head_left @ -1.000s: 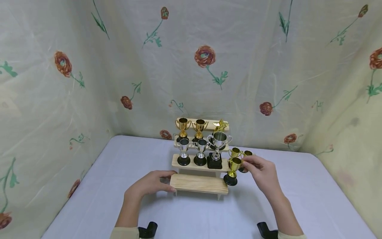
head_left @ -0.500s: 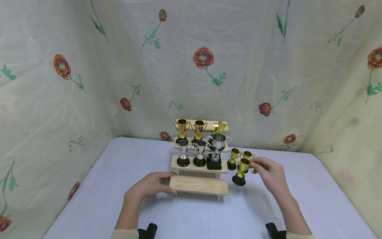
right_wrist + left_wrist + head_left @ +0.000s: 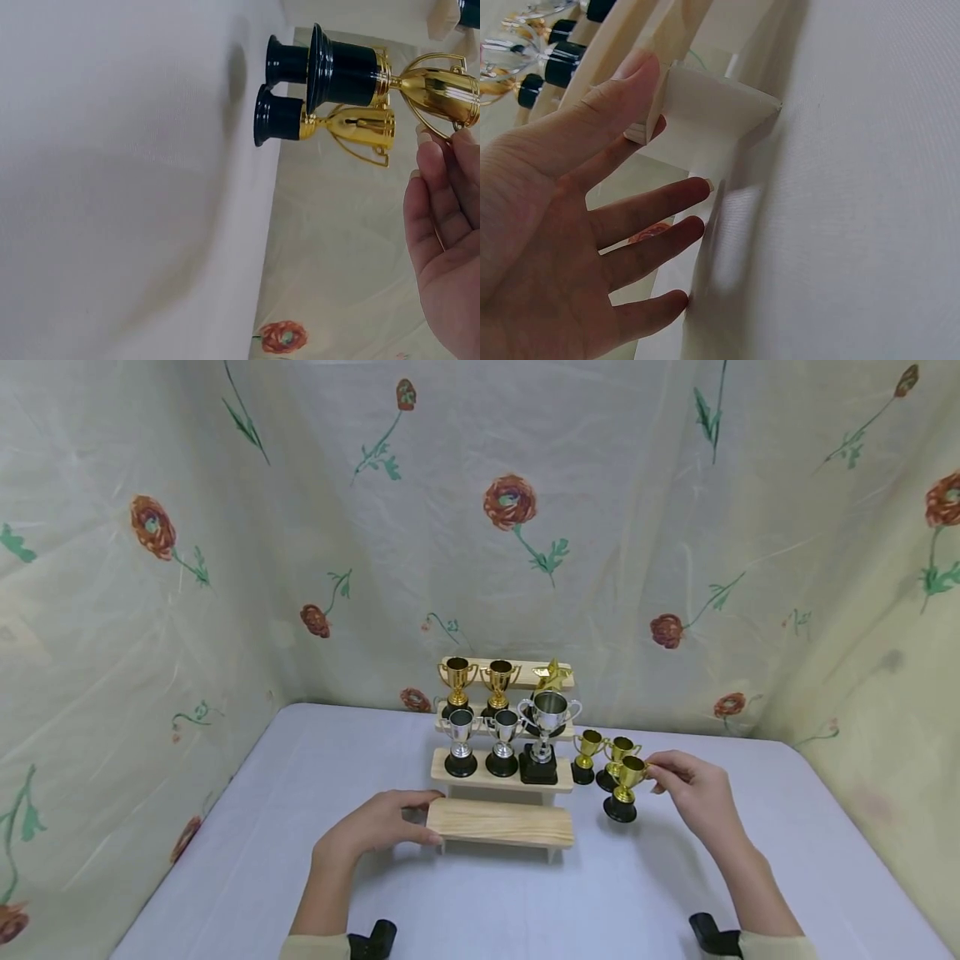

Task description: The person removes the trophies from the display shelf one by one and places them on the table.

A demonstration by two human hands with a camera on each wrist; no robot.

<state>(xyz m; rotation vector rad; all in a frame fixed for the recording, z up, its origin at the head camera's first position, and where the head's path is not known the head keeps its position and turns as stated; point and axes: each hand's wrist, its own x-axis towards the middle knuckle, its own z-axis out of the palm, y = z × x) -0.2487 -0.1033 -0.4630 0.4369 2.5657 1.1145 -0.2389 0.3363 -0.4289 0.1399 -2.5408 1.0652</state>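
By the right end of a tiered wooden display stand (image 3: 498, 822), my right hand (image 3: 693, 789) pinches a small gold trophy cup (image 3: 628, 772) by one handle. Its black base hangs slightly tilted, and in the right wrist view the base (image 3: 345, 71) shows apart from the tablecloth. Just behind it stand two similar gold trophies (image 3: 588, 743) (image 3: 621, 750) on the table. My left hand (image 3: 378, 820) grips the left end of the stand's lowest step between thumb and index finger; the other fingers spread out straight in the left wrist view.
Two silver cups (image 3: 461, 735) (image 3: 505, 735) and a larger silver trophy (image 3: 547, 718) occupy the second step. Higher up are two gold cups (image 3: 457, 677) (image 3: 499, 677) and a gold star trophy (image 3: 552, 677). Flowered curtain (image 3: 600, 527) hangs around the white-covered table (image 3: 337, 735).
My right hand has carried the gold trophy cup rightward, away from the stand's lowest step. The left hand has stayed on the stand.
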